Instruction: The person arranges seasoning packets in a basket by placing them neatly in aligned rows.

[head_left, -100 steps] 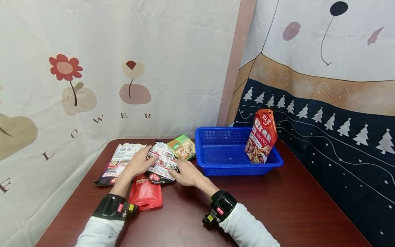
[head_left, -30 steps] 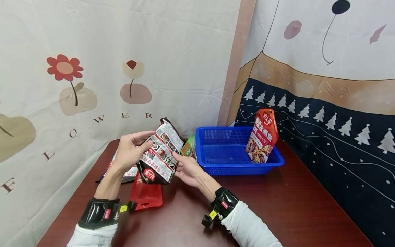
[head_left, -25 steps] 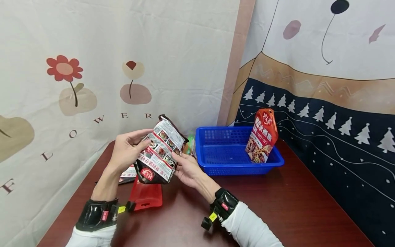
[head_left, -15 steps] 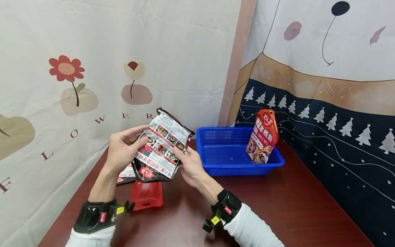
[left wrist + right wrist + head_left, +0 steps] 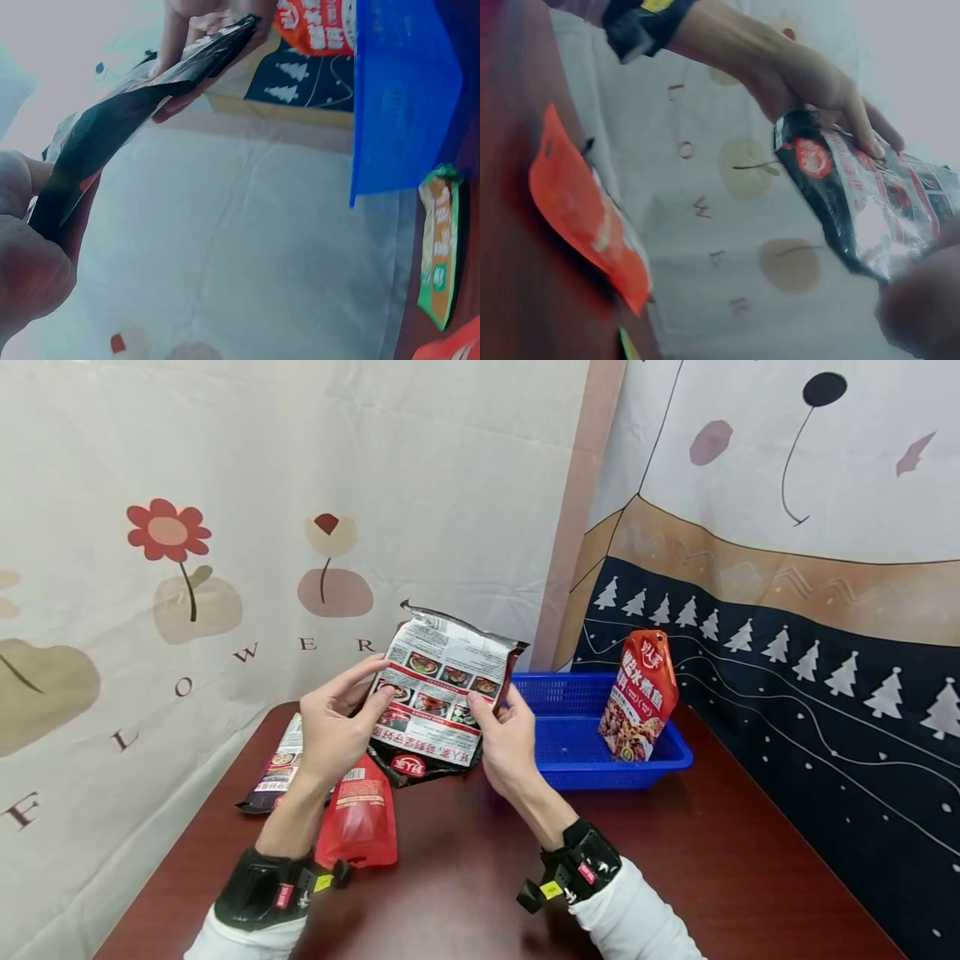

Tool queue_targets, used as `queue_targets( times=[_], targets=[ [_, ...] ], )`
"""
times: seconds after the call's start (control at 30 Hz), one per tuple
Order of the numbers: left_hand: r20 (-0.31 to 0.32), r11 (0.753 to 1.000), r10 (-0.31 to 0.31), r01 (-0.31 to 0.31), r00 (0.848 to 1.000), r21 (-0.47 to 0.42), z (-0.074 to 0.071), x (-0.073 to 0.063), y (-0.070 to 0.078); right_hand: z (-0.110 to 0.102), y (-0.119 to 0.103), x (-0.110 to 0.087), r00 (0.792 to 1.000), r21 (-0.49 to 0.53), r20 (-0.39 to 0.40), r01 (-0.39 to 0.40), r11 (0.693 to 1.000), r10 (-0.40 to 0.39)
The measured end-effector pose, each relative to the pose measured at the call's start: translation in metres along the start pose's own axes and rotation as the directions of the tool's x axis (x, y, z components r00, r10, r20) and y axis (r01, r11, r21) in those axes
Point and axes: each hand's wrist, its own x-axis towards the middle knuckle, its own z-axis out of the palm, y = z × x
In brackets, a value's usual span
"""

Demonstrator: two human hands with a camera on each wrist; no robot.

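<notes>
Both hands hold a black-and-white food packet (image 5: 431, 693) with dish pictures, tilted up above the table. My left hand (image 5: 337, 727) pinches its left edge, thumb on the printed face. On the opposite edge, my right hand (image 5: 513, 743) grips with its thumb in front and fingers behind. The left wrist view catches the packet (image 5: 112, 135) nearly edge-on. A red pouch (image 5: 360, 827) lies on the table by the left forearm. Partly behind that arm is another black-and-white packet (image 5: 281, 760).
A blue plastic basket (image 5: 600, 777) stands at the back right, its left part hidden by the right hand and packet. Inside it a red packet (image 5: 637, 702) stands upright. A green packet (image 5: 439, 247) beside the basket shows in the left wrist view.
The hands first reached over the packet on the table, then lifted it. In the last half second they raised it further, moved it right and turned it clockwise.
</notes>
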Motion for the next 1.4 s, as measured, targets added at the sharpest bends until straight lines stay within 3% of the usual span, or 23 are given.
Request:
queue_targets(
  times=[0.33, 0.63, 0.73, 0.83, 1.0, 1.1, 1.2, 1.33, 1.4],
  targets=[
    [-0.014, 0.995, -0.008, 0.007, 1.0, -0.096, 0.042, -0.002, -0.001, -0.034, -0.035, 0.011, 0.994, -0.115, 0.012, 0.113, 0.987, -0.113],
    [0.05, 0.996, -0.035, 0.039, 0.998, -0.08, 0.046, -0.003, 0.0, -0.059, -0.061, 0.022, 0.984, -0.293, 0.1, 0.173, 0.94, -0.149],
    [0.063, 0.998, 0.0, 0.005, 0.998, -0.069, 0.042, 0.0, 0.001, -0.07, -0.073, 0.024, 0.973, -0.401, 0.16, 0.219, 0.89, -0.167],
    [0.083, 0.999, 0.027, -0.025, 0.996, -0.026, 0.038, 0.003, 0.002, -0.079, -0.088, 0.022, 0.947, -0.515, 0.261, 0.299, 0.804, -0.185],
    [0.163, 0.991, 0.013, -0.034, 0.986, 0.129, 0.034, 0.003, 0.009, -0.086, -0.106, 0.016, 0.863, -0.603, 0.475, 0.463, 0.649, -0.173],
    [0.262, 0.979, -0.027, -0.028, 0.965, 0.203, 0.035, 0.0, 0.014, -0.085, -0.111, 0.012, 0.806, -0.612, 0.578, 0.532, 0.585, -0.128],
    [0.383, 0.975, -0.091, 0.004, 0.919, 0.224, 0.037, -0.004, 0.018, -0.083, -0.111, 0.008, 0.756, -0.625, 0.649, 0.593, 0.507, -0.084],
    [0.493, 0.966, -0.171, 0.047, 0.853, 0.253, 0.041, -0.008, 0.016, -0.078, -0.111, 0.004, 0.711, -0.634, 0.702, 0.645, 0.428, -0.031],
    [0.521, 0.957, -0.196, 0.047, 0.831, 0.285, 0.042, -0.01, 0.014, -0.076, -0.112, 0.002, 0.698, -0.634, 0.716, 0.651, 0.417, -0.003]
  ],
)
